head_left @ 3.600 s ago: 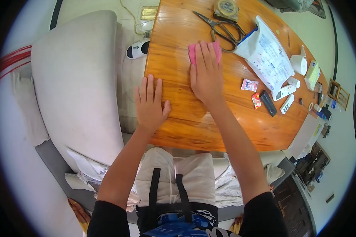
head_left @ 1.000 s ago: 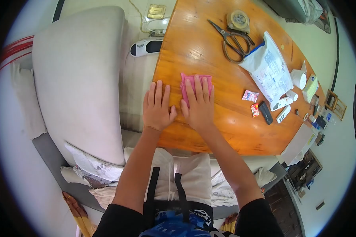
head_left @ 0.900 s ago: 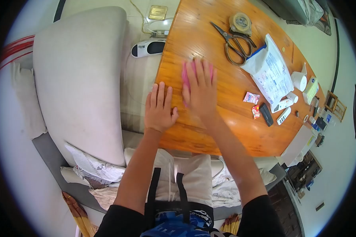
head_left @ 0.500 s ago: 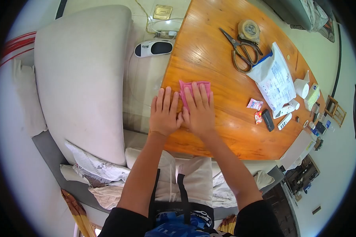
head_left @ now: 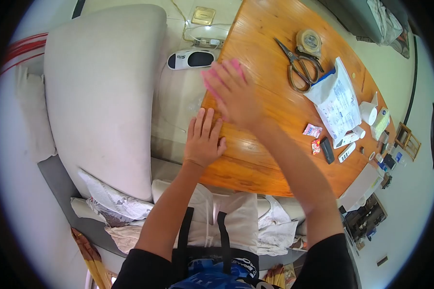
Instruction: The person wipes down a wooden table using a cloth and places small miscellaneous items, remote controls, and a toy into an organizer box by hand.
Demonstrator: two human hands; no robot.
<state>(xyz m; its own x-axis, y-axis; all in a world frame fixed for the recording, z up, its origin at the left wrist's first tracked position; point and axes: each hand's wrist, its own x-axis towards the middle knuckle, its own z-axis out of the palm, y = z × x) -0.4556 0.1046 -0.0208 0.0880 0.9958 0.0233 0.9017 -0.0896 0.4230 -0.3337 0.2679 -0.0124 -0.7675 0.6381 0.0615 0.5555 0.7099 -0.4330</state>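
My right hand (head_left: 238, 98), slightly blurred, presses a pink cloth (head_left: 211, 87) with outstretched fingers at the left edge of the wooden table (head_left: 270, 103). Parts of the cloth show around the fingers; the rest is hidden under the hand. The cloth seems to reach to or past the table's edge. My left hand (head_left: 204, 142) lies flat at the table's left edge, nearer to me, fingers stretched and holding nothing.
Scissors (head_left: 301, 72) and a tape measure (head_left: 308, 42) lie farther back, beside a white plastic package (head_left: 336, 103). Small wrapped packets (head_left: 312, 130), a black object (head_left: 327, 150) and a white remote (head_left: 346, 152) lie to the right. A pale sofa (head_left: 101, 101) stands left.
My right hand has moved away from me and to the left with the pink cloth, from beside my left hand. My left hand has stayed nearly in place.
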